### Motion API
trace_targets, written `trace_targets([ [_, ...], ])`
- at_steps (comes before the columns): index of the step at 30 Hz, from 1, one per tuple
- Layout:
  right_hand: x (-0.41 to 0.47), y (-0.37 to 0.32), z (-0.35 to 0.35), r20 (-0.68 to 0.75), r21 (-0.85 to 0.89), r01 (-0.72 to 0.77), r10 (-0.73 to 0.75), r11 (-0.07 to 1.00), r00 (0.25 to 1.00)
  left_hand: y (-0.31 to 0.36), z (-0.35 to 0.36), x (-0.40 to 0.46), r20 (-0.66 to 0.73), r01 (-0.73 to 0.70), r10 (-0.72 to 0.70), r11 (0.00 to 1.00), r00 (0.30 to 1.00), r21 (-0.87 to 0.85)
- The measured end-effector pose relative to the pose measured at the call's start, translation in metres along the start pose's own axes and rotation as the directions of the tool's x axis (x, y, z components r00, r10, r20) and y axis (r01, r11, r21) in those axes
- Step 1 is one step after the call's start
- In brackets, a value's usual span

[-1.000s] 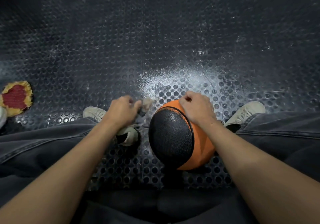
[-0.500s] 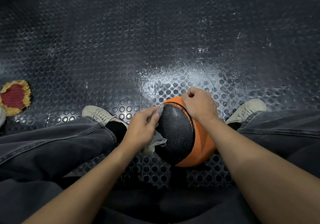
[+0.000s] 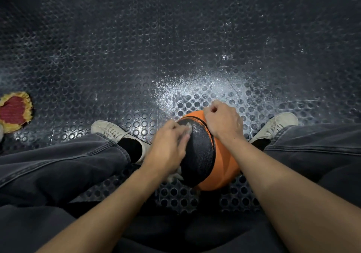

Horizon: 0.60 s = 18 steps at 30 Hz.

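One view: a wide-angle camera worn on the person's head, facing forward and steeply down at the studded floor [image 3: 136,47]. The ball [image 3: 203,155] sits just below and right of frame centre, near the lens. Both forearms [image 3: 117,203] enter from the bottom edge toward the ball; trouser legs [image 3: 58,164] flank it. Floor beyond the ball fills the upper half. A red-and-yellow mat [image 3: 13,112] lies well left of the ball, at the frame edge.

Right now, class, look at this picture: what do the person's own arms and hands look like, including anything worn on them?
Both arms are bare. The left forearm and the right forearm show no sleeve anywhere in view. The left hand and the right hand wear no gloves. No watch, bracelet or ring shows on the wrists or on the visible fingers.
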State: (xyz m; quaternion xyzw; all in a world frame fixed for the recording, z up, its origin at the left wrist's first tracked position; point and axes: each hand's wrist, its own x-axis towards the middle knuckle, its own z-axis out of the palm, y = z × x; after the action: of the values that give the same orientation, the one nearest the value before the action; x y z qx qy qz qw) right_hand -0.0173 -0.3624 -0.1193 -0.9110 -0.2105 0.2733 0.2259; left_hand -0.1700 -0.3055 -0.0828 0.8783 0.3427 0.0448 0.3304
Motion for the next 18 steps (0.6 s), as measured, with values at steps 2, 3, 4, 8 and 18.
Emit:
trace_targets([
  [2, 0.001, 0.0, 0.0, 0.042, 0.007, 0.055, -0.055, 0.998, 0.998, -0.005, -0.001, 0.008, 0.004, -0.001, 0.001, 1.0, 1.0, 0.017],
  [3, -0.001, -0.002, 0.001, 0.062, -0.002, 0.072, -0.072, 0.997, 0.995, -0.008, 0.0, 0.02, 0.008, 0.043, -0.044, 0.999, 0.999, 0.029],
  [4, -0.005, -0.005, 0.002, 0.065, -0.018, 0.083, -0.082, 0.996, 0.995, -0.01, 0.001, 0.033, 0.016, 0.113, -0.113, 0.993, 0.993, 0.032],
  [8, -0.012, -0.012, 0.004, -0.006, -0.076, 0.08, -0.081, 0.994, 0.997, -0.007, 0.004, 0.031, 0.004, 0.089, -0.09, 0.994, 0.996, 0.057],
  [18, -0.015, -0.011, 0.007, -0.009, -0.015, 0.051, -0.051, 0.999, 0.999, -0.023, -0.005, 0.038, 0.06, -0.037, 0.036, 0.999, 0.998, 0.017],
])
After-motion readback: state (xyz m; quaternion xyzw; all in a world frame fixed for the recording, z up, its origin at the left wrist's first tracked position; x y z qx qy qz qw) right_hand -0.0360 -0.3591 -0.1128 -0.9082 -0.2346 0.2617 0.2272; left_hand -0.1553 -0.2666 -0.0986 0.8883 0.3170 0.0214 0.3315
